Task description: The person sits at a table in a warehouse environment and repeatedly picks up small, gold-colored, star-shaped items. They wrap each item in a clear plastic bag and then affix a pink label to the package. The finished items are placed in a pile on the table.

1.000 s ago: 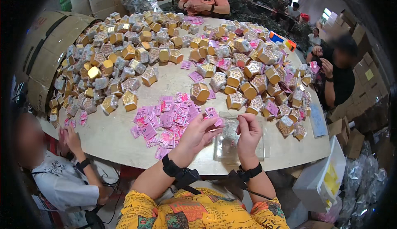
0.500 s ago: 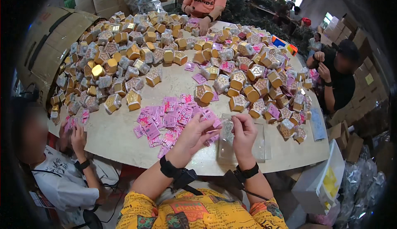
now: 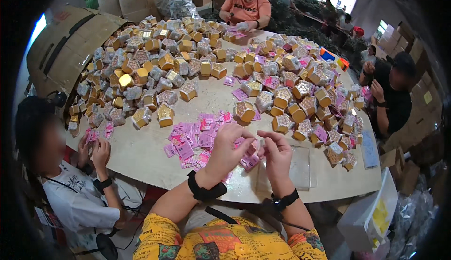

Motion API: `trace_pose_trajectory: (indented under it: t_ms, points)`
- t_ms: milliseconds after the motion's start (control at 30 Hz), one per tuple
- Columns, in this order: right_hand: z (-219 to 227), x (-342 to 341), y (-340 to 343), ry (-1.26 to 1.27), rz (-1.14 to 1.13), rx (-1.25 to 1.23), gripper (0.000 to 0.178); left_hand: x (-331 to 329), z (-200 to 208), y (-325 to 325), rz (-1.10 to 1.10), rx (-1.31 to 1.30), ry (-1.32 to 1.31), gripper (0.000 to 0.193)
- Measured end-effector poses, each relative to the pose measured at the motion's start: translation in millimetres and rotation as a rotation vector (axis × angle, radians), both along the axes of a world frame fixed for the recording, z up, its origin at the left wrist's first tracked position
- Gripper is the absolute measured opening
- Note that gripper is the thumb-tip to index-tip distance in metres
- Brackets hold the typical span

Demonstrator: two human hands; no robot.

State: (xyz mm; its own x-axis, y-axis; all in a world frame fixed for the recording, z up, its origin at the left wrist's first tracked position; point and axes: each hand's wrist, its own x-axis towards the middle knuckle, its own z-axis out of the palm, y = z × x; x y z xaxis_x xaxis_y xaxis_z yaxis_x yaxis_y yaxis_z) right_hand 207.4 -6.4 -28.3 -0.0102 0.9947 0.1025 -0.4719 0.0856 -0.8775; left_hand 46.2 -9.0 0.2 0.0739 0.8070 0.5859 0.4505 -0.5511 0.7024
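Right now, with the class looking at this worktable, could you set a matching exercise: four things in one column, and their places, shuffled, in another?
Things
1. heap of pink cards
2. light-blue sheet
3. white box
4. clear tray

Places
A. lying by the right edge of the table
B. partly hidden behind the right hand
C. beside the left hand
D. off the table, lower right

Pairs: 1-C, 2-A, 3-D, 4-B
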Motion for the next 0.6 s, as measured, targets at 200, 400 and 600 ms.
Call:
trace_pose_trajectory:
  t_ms: [200,400,600]
  points:
    - [-7,3,0,0.160,0.195,-0.219,0.009,-3,2,-6,-0.019,0.009,0.009,0.009]
    - [22,9,2,-0.219,0.383,-0.092,0.009,-27,26,-14,-0.073,0.321,0.560,0.023]
    - [36,10,5,-0.462,0.412,0.001,0.009,-34,39,-14,-0.077,0.530,0.877,0.021]
